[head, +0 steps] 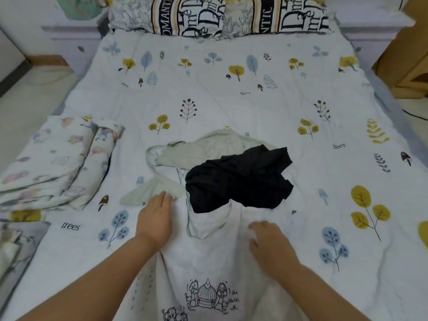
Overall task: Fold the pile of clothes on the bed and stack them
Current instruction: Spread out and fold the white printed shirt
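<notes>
A white shirt (208,262) with a cartoon print is spread at the near edge of the bed (254,100), and the first garment of the pile appears to be in hand: it is being flattened before any fold is made. The left hand (155,218) is laid flat on the shirt's left upper edge with fingers straight, nothing gripped. The right hand (269,243) is pressed on the shirt's right side, fingers lightly bent; no cloth is seen pinched in it, so it is judged open.

The rest of the pile lies just beyond the hands, toward the bed's middle: a black garment (238,179) rests partly on the white shirt's top, and a pale green garment (203,147) lies behind and to the left of it. The black garment would likely have to be lifted clear before the shirt can be folded. Folded printed bedding (58,158) sits at the left edge.

Readable writing: "trees" is printed on the bed cover in several places; the pillows (220,15) at the head show "ROMANTIC" in part. Small script beside the shirt's cartoon cannot be read.
</notes>
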Tool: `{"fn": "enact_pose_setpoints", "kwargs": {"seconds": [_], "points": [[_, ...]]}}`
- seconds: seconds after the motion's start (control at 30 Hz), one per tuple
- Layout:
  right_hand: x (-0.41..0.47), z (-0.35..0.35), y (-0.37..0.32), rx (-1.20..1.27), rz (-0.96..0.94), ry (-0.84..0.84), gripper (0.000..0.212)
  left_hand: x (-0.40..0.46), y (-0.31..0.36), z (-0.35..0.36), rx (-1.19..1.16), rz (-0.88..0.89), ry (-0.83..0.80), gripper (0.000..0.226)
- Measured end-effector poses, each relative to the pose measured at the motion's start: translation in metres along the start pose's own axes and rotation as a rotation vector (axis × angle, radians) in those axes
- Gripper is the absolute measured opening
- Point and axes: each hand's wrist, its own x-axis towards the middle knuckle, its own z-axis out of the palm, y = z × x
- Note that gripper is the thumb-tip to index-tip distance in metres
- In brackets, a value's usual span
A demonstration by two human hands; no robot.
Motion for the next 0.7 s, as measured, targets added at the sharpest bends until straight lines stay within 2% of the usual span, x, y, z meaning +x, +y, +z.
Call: {"fn": "enact_pose_setpoints", "kwargs": {"seconds": [0.13,0.23,0.27,0.33,0.37,0.4,0.47,0.6,0.7], "points": [[0.045,0.002,0.001,-0.077,0.052,0.113,0.053,0.023,-0.003,0.011,0.020,-0.007,-0.095,0.049],[0.068,0.012,-0.005,-0.097,0.064,0.047,0.059,0.028,0.000,0.013,0.024,0.003,-0.122,0.016],[0.072,0.016,-0.005,-0.114,0.069,-0.008,0.056,0.026,0.000,0.010,-0.050,0.008,-0.103,0.006],[0.073,0.020,-0.001,-0.118,0.068,-0.106,0.038,0.019,-0.003,0.005,-0.217,0.025,-0.072,0.026],[0.071,0.021,0.000,-0.094,0.054,-0.097,0.020,0.015,-0.006,0.001,-0.276,0.038,-0.048,0.032],[0.066,0.021,0.000,-0.043,0.033,-0.062,0.009,0.010,-0.009,-0.004,-0.315,0.054,-0.028,0.035],[0.051,0.016,-0.003,0.052,-0.014,0.067,0.032,-0.001,-0.017,-0.017,-0.375,0.060,0.019,0.036],[0.014,-0.012,-0.007,0.401,0.028,0.268,0.032,-0.021,-0.014,-0.047,-0.489,0.003,0.112,0.031],[-0.014,-0.042,-0.011,0.421,0.033,0.331,0.030,-0.044,-0.001,-0.075,-0.455,0.059,0.190,0.006]]}}
